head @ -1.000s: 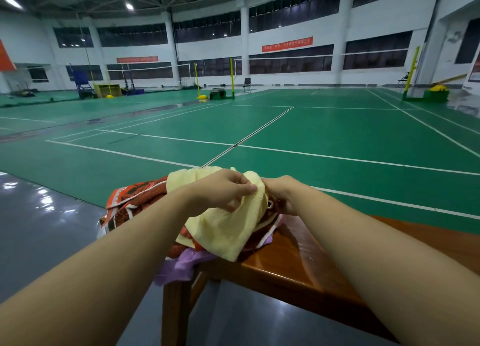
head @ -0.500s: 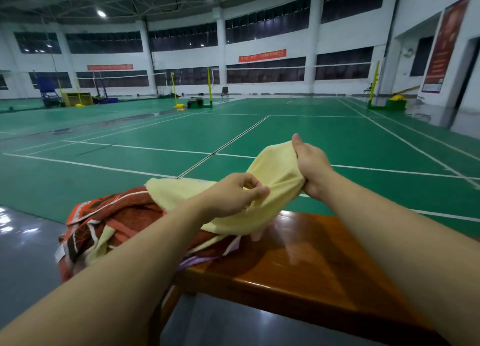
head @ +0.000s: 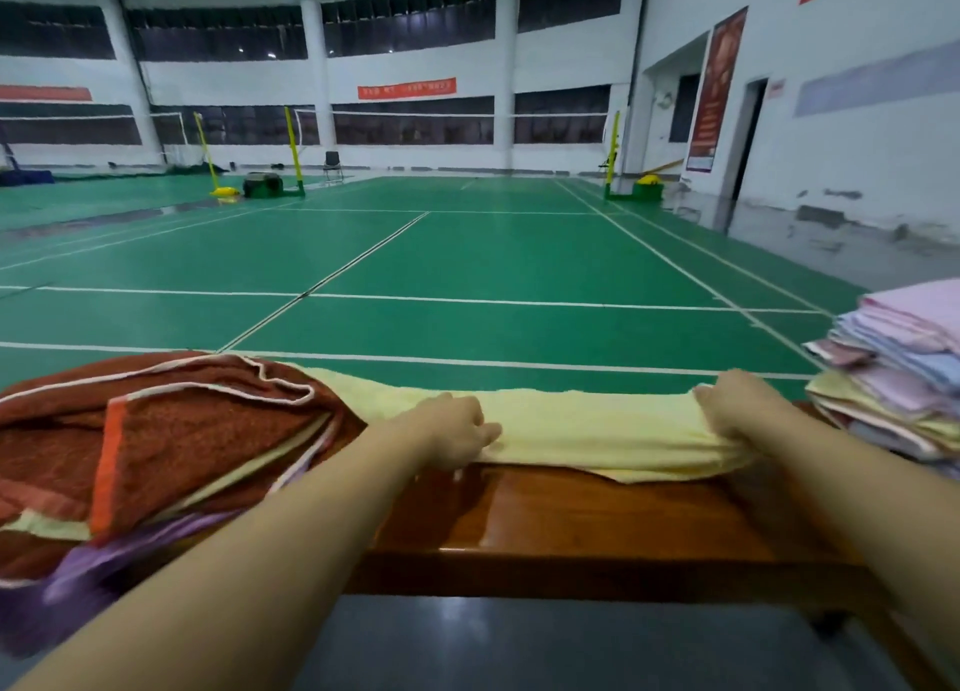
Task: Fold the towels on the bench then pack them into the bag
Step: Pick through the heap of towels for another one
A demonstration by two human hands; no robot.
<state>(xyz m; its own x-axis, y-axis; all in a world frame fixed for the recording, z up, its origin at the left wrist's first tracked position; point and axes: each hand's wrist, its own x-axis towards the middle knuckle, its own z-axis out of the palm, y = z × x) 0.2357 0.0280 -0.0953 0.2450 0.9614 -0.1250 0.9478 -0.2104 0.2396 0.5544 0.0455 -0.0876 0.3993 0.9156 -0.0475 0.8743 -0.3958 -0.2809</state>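
The yellow towel (head: 597, 433) lies stretched across the bench (head: 571, 524), at 12 o'clock from the person. The left hand (head: 447, 430) and right hand (head: 737, 404) each pinch it, I think. Pull it flat, line up edges, then fold toward the stack (head: 898, 373) at 3 o'clock.

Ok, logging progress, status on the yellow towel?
Both hands gripping yellow towel. Stretched flat along bench. Unfolded pile left, folded stack right.

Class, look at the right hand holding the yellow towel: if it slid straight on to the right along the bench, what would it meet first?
Probably the stack of folded towels, beside the right hand gripping the yellow towel.
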